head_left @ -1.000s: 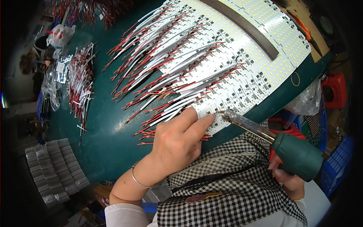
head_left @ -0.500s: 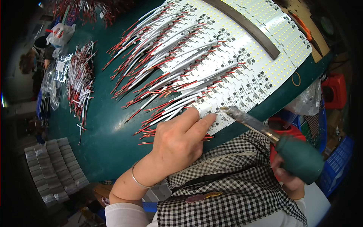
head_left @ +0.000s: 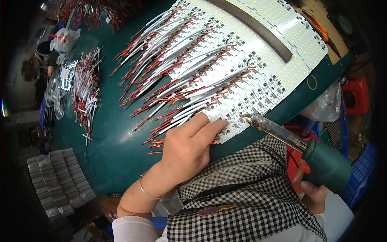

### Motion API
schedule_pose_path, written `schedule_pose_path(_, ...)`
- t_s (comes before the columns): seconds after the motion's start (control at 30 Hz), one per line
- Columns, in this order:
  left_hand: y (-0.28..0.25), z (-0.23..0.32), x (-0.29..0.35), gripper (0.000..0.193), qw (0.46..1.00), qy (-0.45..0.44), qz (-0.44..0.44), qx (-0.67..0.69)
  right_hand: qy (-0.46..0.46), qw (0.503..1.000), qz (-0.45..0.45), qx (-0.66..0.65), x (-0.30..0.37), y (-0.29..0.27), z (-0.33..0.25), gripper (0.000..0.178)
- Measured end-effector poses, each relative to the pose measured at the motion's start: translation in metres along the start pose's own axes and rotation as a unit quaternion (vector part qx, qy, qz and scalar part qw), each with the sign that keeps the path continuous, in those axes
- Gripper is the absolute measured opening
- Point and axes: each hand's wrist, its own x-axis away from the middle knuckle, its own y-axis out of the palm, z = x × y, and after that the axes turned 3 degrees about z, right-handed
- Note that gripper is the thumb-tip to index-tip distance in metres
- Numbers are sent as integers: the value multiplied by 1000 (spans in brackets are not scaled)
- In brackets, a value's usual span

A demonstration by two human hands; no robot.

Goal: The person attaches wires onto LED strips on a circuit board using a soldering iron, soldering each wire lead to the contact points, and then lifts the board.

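White LED circuit boards [head_left: 282,66] cover the middle of the green tabletop. Rows of white-and-red wires [head_left: 189,74] fan out to the left from them. My left hand [head_left: 187,141] rests on the near boards, thumb and fingers closed in a pinch; what lies between the fingertips is hidden. Wires with red ends pass under this hand. Low on the right, my right hand [head_left: 312,191] is wrapped around a green-bodied soldering gun [head_left: 326,165]. Its metal barrel points up and left, with the tip just over the boards' components, right of my left fingertips.
A dark curved bar [head_left: 258,30] lies across the boards. At left are a loose wire pile [head_left: 86,86] and stacked grey-white pieces [head_left: 60,181]. Orange-handled pliers [head_left: 318,26] and a rubber band [head_left: 311,82] are at right, near a red stool [head_left: 356,94].
The soldering gun has shifted slightly right and down, and it shows more sharply now. My left hand has moved a little to the left, still pinched. The view has shifted slightly.
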Motion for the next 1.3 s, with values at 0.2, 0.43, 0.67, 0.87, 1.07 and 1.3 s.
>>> schedule_pose_path(0.2, -2, -3, -1, 54, 999, 26, -26, 10, 63, 996, -60, -32, 1, -4, -13, 55)
schedule_pose_path(0.43, 0, -1, -1, 42, 995, 87, -17, -35, 52, 991, -109, 64, -4, 0, -12, 37)
schedule_pose_path(0.67, 3, -5, 1, 40, 994, 109, 4, -25, 114, 991, -67, 18, 4, -2, -4, 25)
schedule_pose_path(0.87, 4, -6, 1, 40, 995, 102, 0, -12, 69, 987, -91, 116, -8, 12, -10, 17)
schedule_pose_path(1.07, 3, -6, 2, 45, 995, 95, 6, -10, -75, 937, -136, 314, 8, -37, 32, 37)
schedule_pose_path(1.3, 5, -6, 1, 50, 996, 93, 9, -3, -67, 919, -166, 352, -3, -31, 14, 22)
